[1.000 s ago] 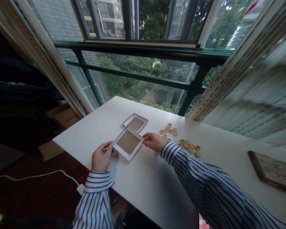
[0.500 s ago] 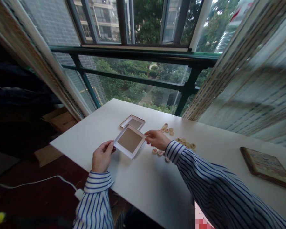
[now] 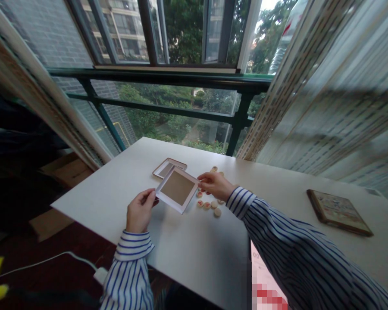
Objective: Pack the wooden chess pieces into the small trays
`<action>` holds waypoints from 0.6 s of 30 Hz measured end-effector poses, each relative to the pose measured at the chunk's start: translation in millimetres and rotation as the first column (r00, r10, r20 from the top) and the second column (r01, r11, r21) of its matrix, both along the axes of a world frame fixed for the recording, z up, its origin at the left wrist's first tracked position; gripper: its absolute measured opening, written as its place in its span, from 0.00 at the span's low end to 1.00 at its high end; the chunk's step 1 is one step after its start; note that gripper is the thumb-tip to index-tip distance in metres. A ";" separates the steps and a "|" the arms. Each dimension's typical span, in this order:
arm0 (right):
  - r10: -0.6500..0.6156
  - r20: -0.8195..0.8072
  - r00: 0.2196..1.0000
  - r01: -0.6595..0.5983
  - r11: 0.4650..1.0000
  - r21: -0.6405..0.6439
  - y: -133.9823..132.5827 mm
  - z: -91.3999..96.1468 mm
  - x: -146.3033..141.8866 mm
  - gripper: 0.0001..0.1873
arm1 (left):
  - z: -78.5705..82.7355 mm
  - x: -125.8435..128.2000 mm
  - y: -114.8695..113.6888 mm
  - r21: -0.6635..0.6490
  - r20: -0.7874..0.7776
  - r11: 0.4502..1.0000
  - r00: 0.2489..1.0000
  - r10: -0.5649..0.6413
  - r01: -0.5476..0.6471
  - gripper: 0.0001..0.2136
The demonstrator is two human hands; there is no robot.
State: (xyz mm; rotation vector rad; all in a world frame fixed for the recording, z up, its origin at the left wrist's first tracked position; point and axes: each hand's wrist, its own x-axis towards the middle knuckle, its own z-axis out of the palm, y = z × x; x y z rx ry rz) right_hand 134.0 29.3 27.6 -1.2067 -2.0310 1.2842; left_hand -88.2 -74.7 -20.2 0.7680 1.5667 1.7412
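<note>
One shallow box [image 3: 179, 188] is pinched at opposite sides by left hand [image 3: 139, 211] and right hand [image 3: 217, 186]; shallow tray [image 3: 162, 169] lies behind on table [image 3: 100, 198]; round pieces [image 3: 207, 205] near right hand.

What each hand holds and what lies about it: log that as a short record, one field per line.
Left hand: pinches the left corner of a shallow white box part
Right hand: fingertips at that part's right corner
Inside of part: brownish base, facing up
Behind it: a shallow tray, overlapped in this view; contact unclear
Near right hand: round pieces, some with red marks, partly hidden
Far right: a flat brown object
Surface: white table
Sleeves: blue-and-white striped
</note>
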 end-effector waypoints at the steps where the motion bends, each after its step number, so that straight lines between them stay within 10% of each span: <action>1: -0.012 0.002 1.000 0.012 1.000 -0.001 -1.1 2.3 2.7 0.09 | 1.0 2.4 0.7 0.000 -0.003 1.000 1.000 -0.003 0.003 0.17; 18: -0.107 -0.071 0.992 0.102 0.992 -0.076 -14.1 21.6 58.4 0.10 | 15.8 51.5 11.6 -0.009 -0.023 0.991 0.991 -0.135 0.135 0.17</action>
